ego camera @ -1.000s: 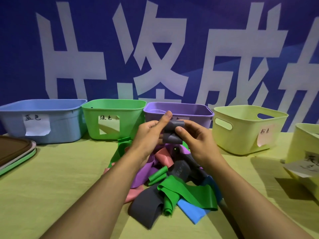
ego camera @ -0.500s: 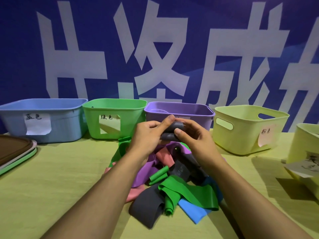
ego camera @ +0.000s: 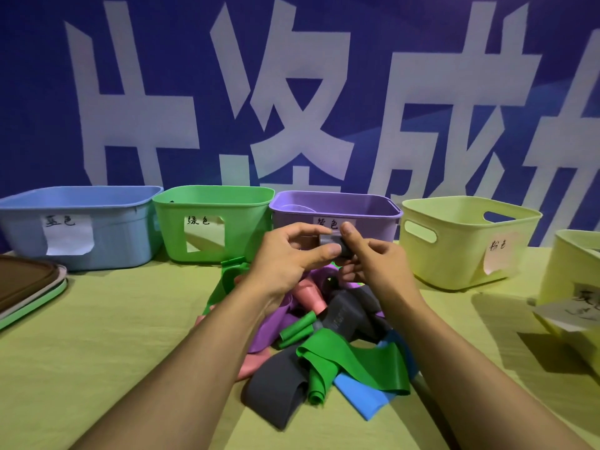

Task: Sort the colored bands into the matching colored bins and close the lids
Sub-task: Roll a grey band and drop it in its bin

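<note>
Together, the left hand (ego camera: 285, 254) and right hand (ego camera: 376, 264) were raised over the table's middle, fingers pinching a folded grey band (ego camera: 334, 243) before the purple bin (ego camera: 363, 219). Handwritten labels read 绿色 on the green bin (ego camera: 240, 228) and 粉色 on the yellow bin (ego camera: 454, 254).

Blue banner (ego camera: 422, 76) behind a yellow-green table (ego camera: 113, 336).

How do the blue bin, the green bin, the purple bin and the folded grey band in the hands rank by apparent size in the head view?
1. Blue bin, partly cropped
2. Green bin and purple bin: look alike, purple partly hidden
3. Folded grey band
</note>
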Demonstrator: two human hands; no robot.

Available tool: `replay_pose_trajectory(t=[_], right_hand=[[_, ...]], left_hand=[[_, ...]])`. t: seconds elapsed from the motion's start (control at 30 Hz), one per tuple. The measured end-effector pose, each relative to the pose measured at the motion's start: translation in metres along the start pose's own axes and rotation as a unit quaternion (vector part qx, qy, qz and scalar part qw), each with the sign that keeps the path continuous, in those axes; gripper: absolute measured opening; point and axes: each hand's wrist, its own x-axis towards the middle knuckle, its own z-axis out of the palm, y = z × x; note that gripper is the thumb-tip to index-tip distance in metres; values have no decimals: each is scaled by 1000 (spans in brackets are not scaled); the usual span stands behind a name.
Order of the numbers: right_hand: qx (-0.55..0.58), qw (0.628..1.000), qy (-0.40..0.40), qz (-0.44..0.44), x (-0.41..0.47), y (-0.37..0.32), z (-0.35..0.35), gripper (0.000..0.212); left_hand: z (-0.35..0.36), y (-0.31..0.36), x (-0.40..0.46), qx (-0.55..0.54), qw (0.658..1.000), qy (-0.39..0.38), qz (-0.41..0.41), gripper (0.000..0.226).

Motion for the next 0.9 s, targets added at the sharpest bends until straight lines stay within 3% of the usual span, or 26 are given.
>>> replay_pose_trajectory(t=[0.3,0.47,0.6,0.7,0.9], right_hand=[[2,1000,-11,-25,3,1,0,23],[34,999,-19,-19,2,0,0,18],[105,994,-26,4,2,0,3,30],[201,978,-28,39,0,-2,8,43],[327,940,-48,86,-4,-1,19,18]], left_hand=[[0,0,0,-33,999,10,5,37],[3,0,-1,-51,999,14,5,44],[7,2,-1,-76,996,40,-6,62],[14,3,-4,-128,991,27,-28,54],[14,1,-4,-120,991,60,-13,49]])
